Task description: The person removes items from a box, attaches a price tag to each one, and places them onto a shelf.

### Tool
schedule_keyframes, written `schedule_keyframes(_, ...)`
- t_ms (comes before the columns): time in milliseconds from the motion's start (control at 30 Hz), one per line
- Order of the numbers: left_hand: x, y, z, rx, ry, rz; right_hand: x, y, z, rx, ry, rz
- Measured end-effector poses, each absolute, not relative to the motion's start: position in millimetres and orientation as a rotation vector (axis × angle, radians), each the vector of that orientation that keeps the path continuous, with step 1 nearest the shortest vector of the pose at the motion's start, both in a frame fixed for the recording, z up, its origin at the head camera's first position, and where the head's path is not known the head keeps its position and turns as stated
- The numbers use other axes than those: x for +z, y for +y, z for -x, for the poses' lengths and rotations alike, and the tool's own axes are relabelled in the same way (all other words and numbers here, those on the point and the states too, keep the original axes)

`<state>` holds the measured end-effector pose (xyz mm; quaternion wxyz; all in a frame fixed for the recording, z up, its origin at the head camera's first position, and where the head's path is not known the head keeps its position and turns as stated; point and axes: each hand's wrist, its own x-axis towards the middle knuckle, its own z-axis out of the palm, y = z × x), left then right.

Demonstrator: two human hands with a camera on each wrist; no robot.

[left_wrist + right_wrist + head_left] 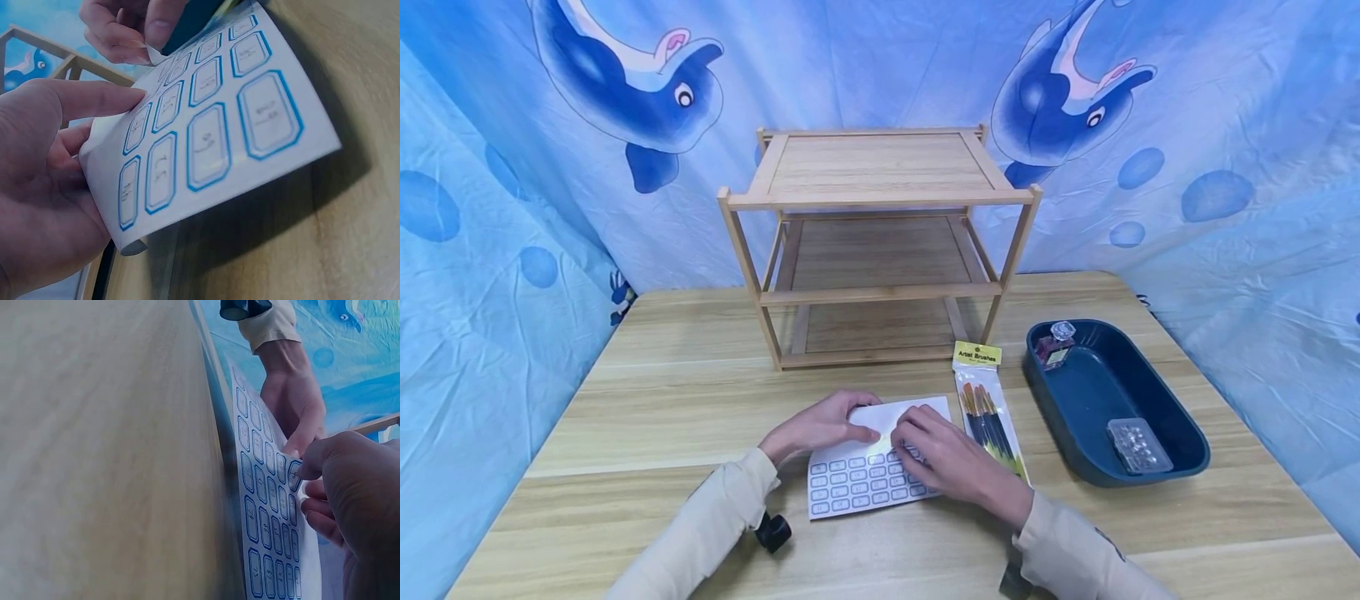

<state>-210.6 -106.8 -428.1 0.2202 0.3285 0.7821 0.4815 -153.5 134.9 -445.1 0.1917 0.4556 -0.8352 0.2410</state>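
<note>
A white sticker sheet (850, 490) with rows of blue-framed labels is held tilted above the table. My left hand (820, 429) grips its far left part, the thumb (103, 99) lying on top and the other fingers underneath. Over the sheet's right side, my right hand (943, 458) pinches a label (295, 475) whose edge is lifted from the sheet. In the left wrist view a white corner of that label (152, 54) sticks out by the right fingertips. The printing on the labels is too blurred to read.
A pack of artist brushes (988, 417) lies right of the sheet. Farther right, a dark blue basin (1086, 392) holds a small bottle (1055, 346) and a clear box (1138, 446). Behind stands a three-tier wooden rack (880, 200), with a blue dolphin-print curtain (865, 67) beyond it.
</note>
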Motion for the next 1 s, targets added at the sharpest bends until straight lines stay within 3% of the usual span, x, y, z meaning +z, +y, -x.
schedule_keyframes(1000,-429.5,-97.3,204.3,1.144,2.393,-0.947,-446.1,131.0,151.2,1.033,-2.638,-1.061)
